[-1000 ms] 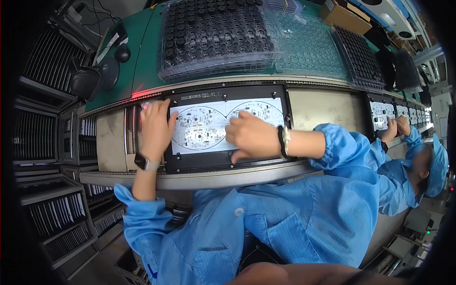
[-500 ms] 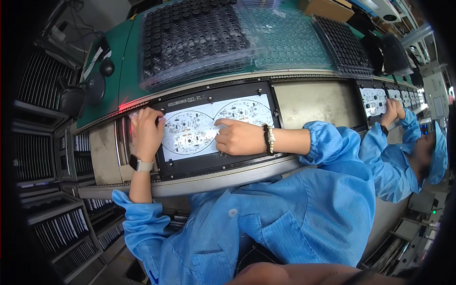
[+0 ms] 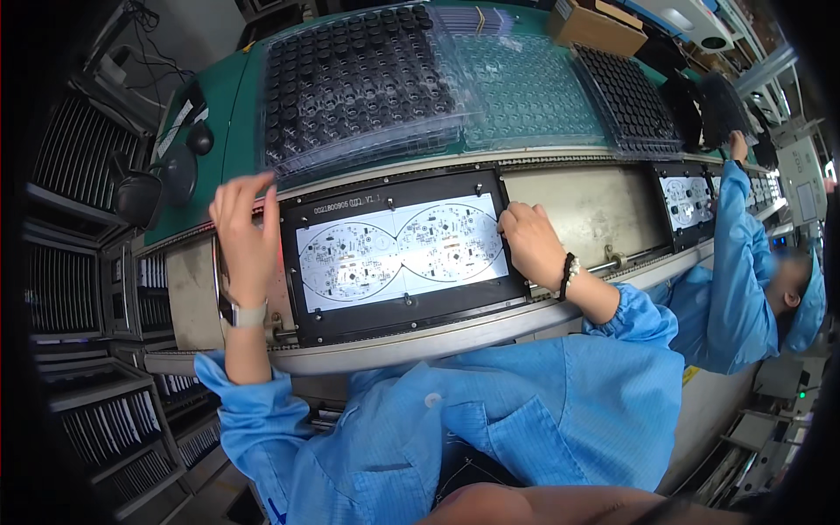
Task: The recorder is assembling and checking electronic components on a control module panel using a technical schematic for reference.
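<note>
The left hand (image 3: 248, 249) is loose near the left edge of the black frame (image 3: 437, 185), and I can't tell the right hand's (image 3: 535, 245) grip at the right edge.

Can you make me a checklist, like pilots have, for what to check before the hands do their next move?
1. White panel lying inside the black frame: ok.
2. Both hands off the middle of the panel: ok; the left hand is at the frame's left end, the right hand at its right edge.
3. Right hand gripping the frame: cannot tell; its fingertips are partly hidden.
4. Clear tray of black round parts in view beyond the frame: ok.
5. Co-worker's hand away from this frame: ok.
6. Every tiny part on the panel sitting properly: cannot tell; they are too small.
</note>
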Demonstrator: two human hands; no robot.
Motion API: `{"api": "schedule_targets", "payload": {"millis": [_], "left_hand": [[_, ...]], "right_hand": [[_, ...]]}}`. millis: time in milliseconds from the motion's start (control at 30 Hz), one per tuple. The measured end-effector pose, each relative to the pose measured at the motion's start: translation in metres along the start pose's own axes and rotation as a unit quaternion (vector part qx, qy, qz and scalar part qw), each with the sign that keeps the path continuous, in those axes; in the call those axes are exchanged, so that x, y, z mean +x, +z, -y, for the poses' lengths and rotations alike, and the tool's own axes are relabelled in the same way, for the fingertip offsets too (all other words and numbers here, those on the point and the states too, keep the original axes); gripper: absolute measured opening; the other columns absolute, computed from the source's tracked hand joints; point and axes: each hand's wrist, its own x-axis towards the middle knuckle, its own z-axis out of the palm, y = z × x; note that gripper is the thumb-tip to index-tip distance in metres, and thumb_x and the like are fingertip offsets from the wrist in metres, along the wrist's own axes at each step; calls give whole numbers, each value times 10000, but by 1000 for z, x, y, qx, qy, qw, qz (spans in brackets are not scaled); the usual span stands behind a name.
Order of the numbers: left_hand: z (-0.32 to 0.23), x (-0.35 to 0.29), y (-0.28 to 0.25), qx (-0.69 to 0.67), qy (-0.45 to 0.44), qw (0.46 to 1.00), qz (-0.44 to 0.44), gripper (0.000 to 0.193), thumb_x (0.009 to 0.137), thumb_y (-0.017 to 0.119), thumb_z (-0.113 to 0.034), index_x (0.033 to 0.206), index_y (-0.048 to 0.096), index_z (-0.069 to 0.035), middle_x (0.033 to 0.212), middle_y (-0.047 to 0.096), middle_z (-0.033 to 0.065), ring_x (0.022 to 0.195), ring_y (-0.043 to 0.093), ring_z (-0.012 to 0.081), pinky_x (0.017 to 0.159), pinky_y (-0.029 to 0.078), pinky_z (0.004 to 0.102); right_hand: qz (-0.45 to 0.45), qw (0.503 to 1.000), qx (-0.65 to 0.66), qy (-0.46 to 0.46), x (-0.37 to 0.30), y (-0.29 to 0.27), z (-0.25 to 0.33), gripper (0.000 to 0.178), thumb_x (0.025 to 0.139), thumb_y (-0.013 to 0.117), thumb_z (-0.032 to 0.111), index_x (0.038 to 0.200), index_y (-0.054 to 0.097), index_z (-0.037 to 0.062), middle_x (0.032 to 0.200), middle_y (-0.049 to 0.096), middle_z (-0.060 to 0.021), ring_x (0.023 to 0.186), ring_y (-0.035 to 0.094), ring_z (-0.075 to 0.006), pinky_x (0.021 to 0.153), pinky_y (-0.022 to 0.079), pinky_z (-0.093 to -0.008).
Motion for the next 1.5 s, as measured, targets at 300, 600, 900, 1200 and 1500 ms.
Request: {"api": "schedule_targets", "payload": {"millis": [300,600,900,1200,1500], "left_hand": [[14,52,24,138,-7,990,23,200,870,656,-123,1034,659,-8,1012,601,105,980,557,296,850,428,407],[25,63,17,153,-23,986,64,190,815,696,-104,978,649,-18,1011,596,86,1020,558,279,853,413,399],[-23,27,-2,-504,-211,829,118,258,842,674,45,1056,544,-20,889,556,-20,761,513,44,688,417,171],[-30,-35,26,-609,-190,740,211,400,865,632,48,1244,508,22,1138,585,84,947,583,108,840,476,255],[-40,-43,43,-564,-176,753,292,298,876,646,-30,1162,565,-5,1065,649,95,891,620,137,832,478,284]], "right_hand": [[23,984,118,-133,52,-79,-17,286,778,738,140,1005,599,33,946,597,-125,919,591,-329,801,459,-428],[-208,976,0,-63,298,-86,-68,219,838,653,173,1019,677,53,1024,676,-138,1037,625,-330,876,516,-446],[-226,958,-169,-43,349,-52,-80,236,794,680,148,1028,680,113,1011,678,-100,980,651,-294,809,534,-440],[-199,942,190,-190,227,-142,-20,138,777,595,116,888,614,37,863,594,-180,829,597,-374,739,499,-435],[-61,944,291,-145,55,-98,-6,235,810,664,11,1044,667,29,993,611,-71,822,602,-163,695,512,-277]]}}
